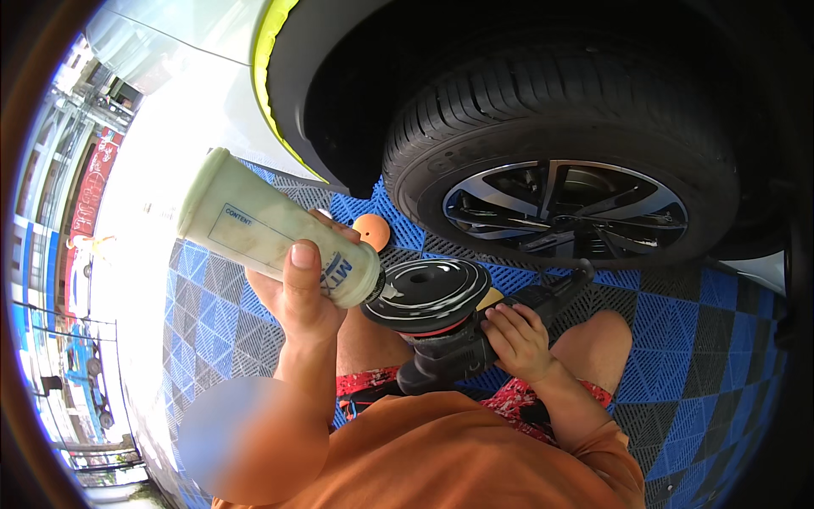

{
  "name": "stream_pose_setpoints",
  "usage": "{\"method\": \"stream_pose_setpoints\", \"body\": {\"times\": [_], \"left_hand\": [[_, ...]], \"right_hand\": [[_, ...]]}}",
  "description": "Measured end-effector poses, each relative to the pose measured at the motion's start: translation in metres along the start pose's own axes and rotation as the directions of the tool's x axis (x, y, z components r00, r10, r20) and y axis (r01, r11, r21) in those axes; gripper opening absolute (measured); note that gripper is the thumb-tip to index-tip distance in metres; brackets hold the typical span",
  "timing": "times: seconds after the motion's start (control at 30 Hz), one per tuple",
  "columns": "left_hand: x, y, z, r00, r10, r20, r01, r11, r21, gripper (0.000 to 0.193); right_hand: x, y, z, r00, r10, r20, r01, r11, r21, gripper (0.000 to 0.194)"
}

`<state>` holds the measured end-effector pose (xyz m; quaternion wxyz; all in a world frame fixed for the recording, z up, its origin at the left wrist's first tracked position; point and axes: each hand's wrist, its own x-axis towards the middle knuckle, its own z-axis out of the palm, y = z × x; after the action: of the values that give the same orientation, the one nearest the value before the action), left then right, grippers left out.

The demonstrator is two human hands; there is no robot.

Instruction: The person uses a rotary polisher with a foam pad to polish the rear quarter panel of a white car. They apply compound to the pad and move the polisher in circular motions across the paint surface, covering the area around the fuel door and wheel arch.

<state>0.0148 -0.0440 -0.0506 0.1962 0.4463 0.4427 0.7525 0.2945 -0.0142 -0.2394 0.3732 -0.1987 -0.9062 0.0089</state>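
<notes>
A pale plastic squeeze bottle (273, 229) is gripped in my left hand (305, 286), tilted with its nozzle down at the left part of a black foam polishing pad (439, 299). White compound lies in rings on the pad's upturned face. The pad is mounted on a black power polisher (455, 356), which rests at my lap. My right hand (521, 340) is closed around the polisher's body, to the right of the pad. A yellow item (490, 299) shows partly behind the pad; what it is I cannot tell.
Ahead stands a car's tire (559, 121) with an alloy wheel (566, 213), under a wheel arch edged with yellow-green masking tape (270, 83). An orange foam pad (372, 232) lies on the blue and grey floor tiles (661, 343). A white body panel (191, 83) is at the upper left.
</notes>
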Motion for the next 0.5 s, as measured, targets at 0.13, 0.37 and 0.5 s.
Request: {"method": "stream_pose_setpoints", "body": {"times": [0.13, 0.37, 0.5], "left_hand": [[-0.002, 0.002, 0.005, 0.994, -0.062, -0.094, 0.056, 0.996, -0.068, 0.062], [0.012, -0.034, -0.053, 0.536, -0.724, -0.435, 0.41, 0.673, -0.615, 0.052], [-0.02, -0.081, -0.148, 0.324, -0.778, -0.539, 0.378, 0.629, -0.679, 0.047]], "right_hand": [[0.0, 0.001, 0.001, 1.0, 0.007, -0.01, -0.007, 1.0, 0.012, 0.026], [-0.002, 0.005, 0.007, 1.0, 0.001, 0.008, -0.001, 0.997, 0.077, 0.049], [-0.006, 0.003, 0.007, 0.998, 0.039, 0.043, -0.045, 0.99, 0.132, 0.053]]}}
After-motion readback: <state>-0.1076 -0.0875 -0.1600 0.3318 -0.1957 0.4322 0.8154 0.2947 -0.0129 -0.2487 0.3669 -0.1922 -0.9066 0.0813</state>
